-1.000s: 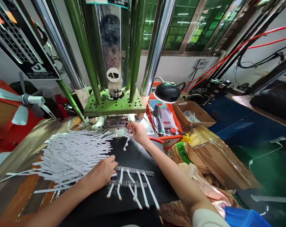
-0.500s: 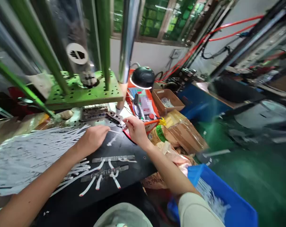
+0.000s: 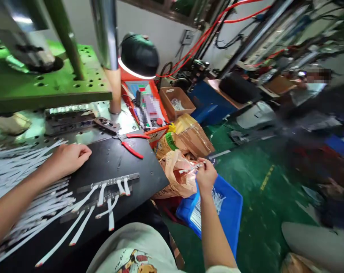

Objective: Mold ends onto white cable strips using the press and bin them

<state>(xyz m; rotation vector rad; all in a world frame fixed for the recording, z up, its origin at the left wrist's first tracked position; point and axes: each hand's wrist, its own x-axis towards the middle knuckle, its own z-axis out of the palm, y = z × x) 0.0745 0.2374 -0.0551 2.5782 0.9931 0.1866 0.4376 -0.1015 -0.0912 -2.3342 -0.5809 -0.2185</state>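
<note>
My left hand (image 3: 73, 157) is closed in a loose fist on the black tabletop (image 3: 112, 163), beside a heap of flat white strips (image 3: 24, 189); nothing shows between its fingers. Over the opening of a brown paper bag (image 3: 173, 172), my right hand (image 3: 206, 175) pinches a small whitish piece (image 3: 191, 168), too blurred to name exactly. Red-handled pliers (image 3: 133, 145) lie on the table near the press base. Closer to my body, two metal bars with slots (image 3: 115, 183) have several white strips set in them, their ends hanging toward me.
A green press plate (image 3: 83, 91) stands at the left behind the table. Behind the pliers are a black lamp (image 3: 139, 56) and an orange control box (image 3: 157, 132). Below my right hand sits a blue bin (image 3: 231, 204) with white strips; a cardboard box (image 3: 196, 135) is beyond the bag.
My right hand has moved from the table out to the right, over the bag. The pliers now lie on the table. My left hand has drawn back left, and the view has turned right.
</note>
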